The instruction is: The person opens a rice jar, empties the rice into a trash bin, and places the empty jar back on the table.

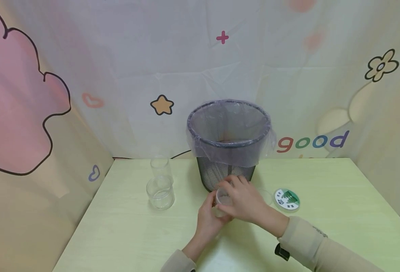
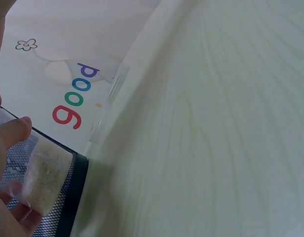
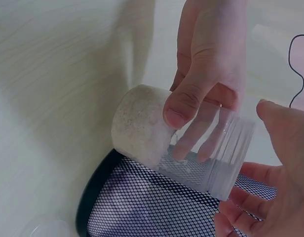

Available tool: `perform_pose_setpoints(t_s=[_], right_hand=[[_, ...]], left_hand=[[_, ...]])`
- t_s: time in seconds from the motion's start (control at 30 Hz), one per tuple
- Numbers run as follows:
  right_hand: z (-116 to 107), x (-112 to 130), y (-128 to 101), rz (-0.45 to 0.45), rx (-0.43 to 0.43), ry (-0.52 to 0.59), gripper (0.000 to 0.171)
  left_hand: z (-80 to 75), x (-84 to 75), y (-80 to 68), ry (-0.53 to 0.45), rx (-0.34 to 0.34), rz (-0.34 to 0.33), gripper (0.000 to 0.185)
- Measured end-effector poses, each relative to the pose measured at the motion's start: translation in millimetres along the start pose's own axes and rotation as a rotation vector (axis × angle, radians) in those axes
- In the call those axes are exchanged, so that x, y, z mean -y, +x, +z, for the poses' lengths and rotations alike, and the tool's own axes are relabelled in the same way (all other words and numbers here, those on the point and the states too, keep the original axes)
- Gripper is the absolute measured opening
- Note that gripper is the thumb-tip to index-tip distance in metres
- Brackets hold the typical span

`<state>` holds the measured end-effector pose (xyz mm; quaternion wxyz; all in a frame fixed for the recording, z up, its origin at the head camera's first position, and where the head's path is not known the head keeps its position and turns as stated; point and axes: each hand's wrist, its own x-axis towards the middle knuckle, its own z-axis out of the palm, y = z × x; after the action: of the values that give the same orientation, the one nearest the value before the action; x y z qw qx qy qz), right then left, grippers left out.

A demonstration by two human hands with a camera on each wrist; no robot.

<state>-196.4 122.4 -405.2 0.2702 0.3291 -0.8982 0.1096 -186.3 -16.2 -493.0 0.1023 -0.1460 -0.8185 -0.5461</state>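
My left hand [image 1: 211, 219] grips a clear jar [image 1: 222, 198] in front of the wire bin. In the right wrist view the jar lies tilted, with pale granular contents [image 3: 142, 126] packed at its base and its ridged mouth facing my right hand [image 3: 285, 163]. The right fingertips are right at the jar's rim, while the thumb stands apart from it. Seen from the left wrist, the left thumb and fingers [image 2: 16, 131] wrap the jar. A round green-and-white lid [image 1: 287, 199] lies on the table to the right, beside a clear disc [image 1: 265, 197].
A black mesh bin [image 1: 227, 175] with a translucent purple liner [image 1: 230, 156] stands behind my hands. Left of it are a short clear container [image 1: 160, 194] and a taller clear one [image 1: 160, 166]. A printed curtain [image 1: 135, 83] hangs behind the pale table [image 1: 118, 234].
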Motion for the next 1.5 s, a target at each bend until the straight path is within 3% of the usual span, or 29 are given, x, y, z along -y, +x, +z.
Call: perform_pose_setpoints(t_s=[0.23, 0.43, 0.8, 1.1, 1.5], right_hand=[[2, 1, 0, -0.042, -0.033, 0.015, 0.048], [-1, 0, -1, -0.051, 0.073, 0.077, 0.042], [-7, -1, -2, -0.083, 0.237, 0.171, 0.048], [-7, -3, -2, -0.142, 0.218, 0.197, 0.051], [-9, -6, -2, -0.141, 0.161, 0.179, 0.053]], left_hand=[[1.4, -2.6, 0.4, 0.009, -0.009, -0.027, 0.071], [1.5, -2.0, -0.8, 0.021, -0.002, -0.034, 0.074], [1.7, 1.8, -1.2, 0.018, -0.01, -0.048, 0.068], [-0.2, 5.0, -1.0, 0.009, 0.003, -0.016, 0.066], [-1.4, 10.9, -0.5, -0.012, -0.014, -0.107, 0.069]])
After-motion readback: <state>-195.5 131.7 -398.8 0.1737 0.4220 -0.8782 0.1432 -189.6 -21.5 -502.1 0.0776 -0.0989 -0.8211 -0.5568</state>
